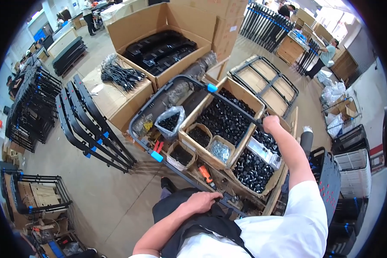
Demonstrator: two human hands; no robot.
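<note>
Gripping dark frame (234, 102) with left fingers (210, 196) and right fingers (269, 121), parts box (204, 154) beneath, orange tool (206, 174), stacked frames (33, 101)

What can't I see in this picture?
Head view:
Dark curved metal frame: part inside bare right hand, hidden by that hand.
Bare left hand: palm, hidden by its back.
Open brown cardboard box: bottom, hidden by glossy black plastic parts.
Tiny black pieces: shapes, too small.

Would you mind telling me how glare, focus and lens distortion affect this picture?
Head view, upper right: the bright opening washes out with glare; head view, edges: the fisheye bends straight lines within a black surround; head view, centre: the left hand, right hand and U-shaped frame look fairly sharp; head view, upper left: the standing person is small and soft.
</note>
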